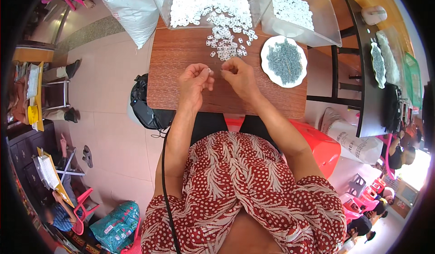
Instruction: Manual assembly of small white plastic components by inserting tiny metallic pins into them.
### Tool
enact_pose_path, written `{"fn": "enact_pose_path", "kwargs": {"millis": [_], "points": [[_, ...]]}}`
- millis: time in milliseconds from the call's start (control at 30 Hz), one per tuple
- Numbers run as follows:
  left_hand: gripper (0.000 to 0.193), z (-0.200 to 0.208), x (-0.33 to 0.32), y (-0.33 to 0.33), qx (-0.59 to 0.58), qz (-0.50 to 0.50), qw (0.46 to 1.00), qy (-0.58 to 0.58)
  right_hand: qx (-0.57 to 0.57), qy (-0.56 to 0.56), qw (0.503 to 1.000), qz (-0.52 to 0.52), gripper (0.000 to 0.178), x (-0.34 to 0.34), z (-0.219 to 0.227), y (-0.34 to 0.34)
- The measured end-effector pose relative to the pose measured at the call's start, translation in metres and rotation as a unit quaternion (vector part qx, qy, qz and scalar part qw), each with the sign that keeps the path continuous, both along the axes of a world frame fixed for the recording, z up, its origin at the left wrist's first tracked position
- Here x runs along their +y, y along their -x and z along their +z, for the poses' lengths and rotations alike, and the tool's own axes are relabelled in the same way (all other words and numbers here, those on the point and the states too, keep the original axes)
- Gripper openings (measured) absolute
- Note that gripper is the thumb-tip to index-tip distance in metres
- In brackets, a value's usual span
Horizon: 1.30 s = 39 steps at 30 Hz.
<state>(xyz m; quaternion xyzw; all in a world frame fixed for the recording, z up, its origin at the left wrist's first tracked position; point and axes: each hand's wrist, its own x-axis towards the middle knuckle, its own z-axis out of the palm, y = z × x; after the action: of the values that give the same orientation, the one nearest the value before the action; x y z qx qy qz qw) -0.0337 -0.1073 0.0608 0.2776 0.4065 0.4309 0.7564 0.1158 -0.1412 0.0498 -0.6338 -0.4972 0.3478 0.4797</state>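
Note:
Over the wooden table, my left hand pinches a small white plastic piece between thumb and forefinger. Close to its right, my right hand has thumb and forefinger pressed together; what they hold is too small to make out. The two hands are slightly apart. Just beyond them lies a loose pile of small white plastic pieces with dark holes. To the right of my right hand, a white scalloped plate carries a heap of thin grey screws or nails.
A clear bin of white pieces lies at the table's far edge, beside a second clear bin. A white sack stands far left, a black bag by the table's left edge. Other people sit at both sides.

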Motion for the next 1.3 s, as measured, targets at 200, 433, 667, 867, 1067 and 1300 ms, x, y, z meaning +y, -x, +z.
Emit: {"fn": "enact_pose_path", "kwargs": {"millis": [200,433,667,867,1067,1300], "points": [[0.01,0.014,-0.014,-0.008,-0.049,-0.032,0.998,-0.02,0.125,0.016,0.991,0.035,0.008,-0.016,0.027,0.0],[0.015,0.03,-0.028,-0.013,-0.014,-0.02,0.997,-0.074,0.202,0.008,0.979,0.025,0.011,-0.029,0.047,0.0],[0.009,0.032,-0.035,-0.011,-0.003,-0.038,0.994,-0.1,0.174,-0.014,0.984,0.012,0.011,-0.036,0.052,-0.002],[0.009,0.037,-0.039,-0.008,0.046,-0.057,0.991,-0.112,0.171,-0.006,0.985,0.023,0.014,-0.038,0.054,-0.001],[0.008,0.036,-0.04,-0.003,0.083,-0.065,0.983,-0.152,0.14,0.011,0.989,0.047,0.016,-0.039,0.057,0.0],[0.007,0.036,-0.045,-0.004,0.175,-0.052,0.965,-0.187,0.109,0.019,0.993,0.049,0.015,-0.039,0.058,0.002]]}}
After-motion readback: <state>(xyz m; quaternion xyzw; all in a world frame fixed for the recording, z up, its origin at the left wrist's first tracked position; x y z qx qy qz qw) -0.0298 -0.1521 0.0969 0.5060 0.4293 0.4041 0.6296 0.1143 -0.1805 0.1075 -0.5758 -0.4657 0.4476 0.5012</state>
